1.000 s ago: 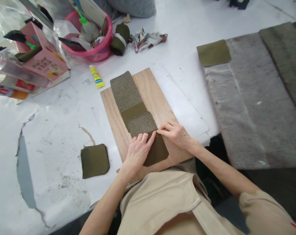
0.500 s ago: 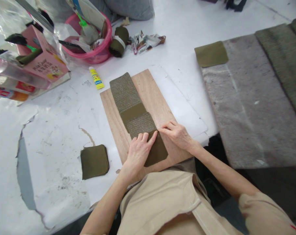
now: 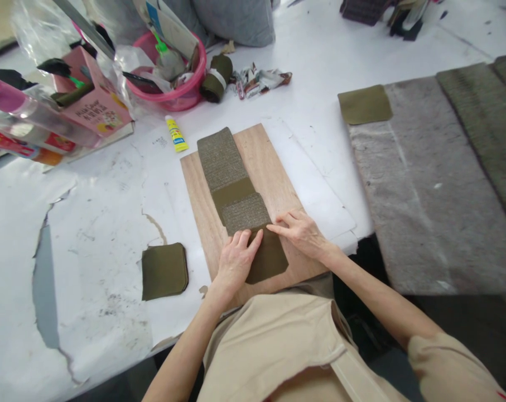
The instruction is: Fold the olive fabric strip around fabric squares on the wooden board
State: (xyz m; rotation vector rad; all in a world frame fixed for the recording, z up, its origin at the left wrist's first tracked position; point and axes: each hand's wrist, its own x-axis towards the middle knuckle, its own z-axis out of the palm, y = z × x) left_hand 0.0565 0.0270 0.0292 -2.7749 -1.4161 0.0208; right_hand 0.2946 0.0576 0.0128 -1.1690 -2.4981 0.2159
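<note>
Left hand (image 3: 235, 258), fingers open, is bracing olive fabric (image 3: 271, 259) flat; right hand (image 3: 302, 234), two o'clock, is touching edge, pinch unclear.

I am working in what appears to be a craft workshop: a wooden board (image 3: 273, 167) is lying on a scuffed, paper-covered table (image 3: 106, 223), with a glue tube (image 3: 176, 134), stacked green pieces (image 3: 164, 271) and a supply-filled pink basket (image 3: 169, 100) sitting nearby.

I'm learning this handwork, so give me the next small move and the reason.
Perhaps run the right hand along the line where the smooth olive piece meets the ribbed patch: its index fingertip sits near the line's right end, while the left hand rests on the piece, seemingly steadying it.
</note>
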